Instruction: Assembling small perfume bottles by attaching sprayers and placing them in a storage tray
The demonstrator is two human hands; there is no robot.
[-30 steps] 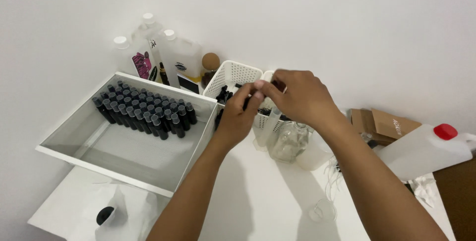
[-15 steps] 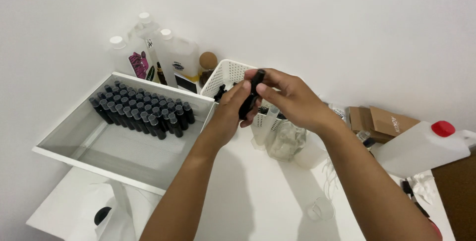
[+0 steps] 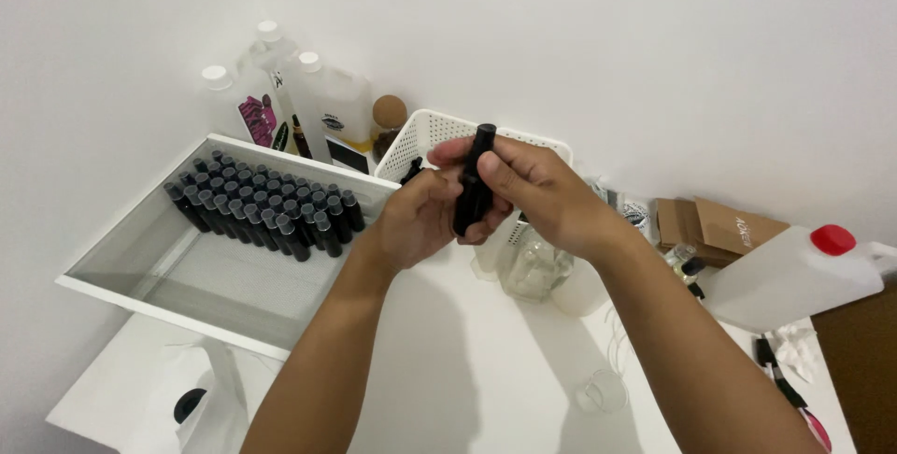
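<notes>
Your right hand and left hand are both clamped on one small black bottle, now lifted upright above the white basket where a second ago your hands were down at its rim. So it is out and held between them. Rows of matching bottles stand in the white tray to your left.

White tray on bench, rows of small black bottles at its far end. White jugs against wall behind tray. White basket just beside them. Glass jar, brown boxes, white canister (red cap) to right.
</notes>
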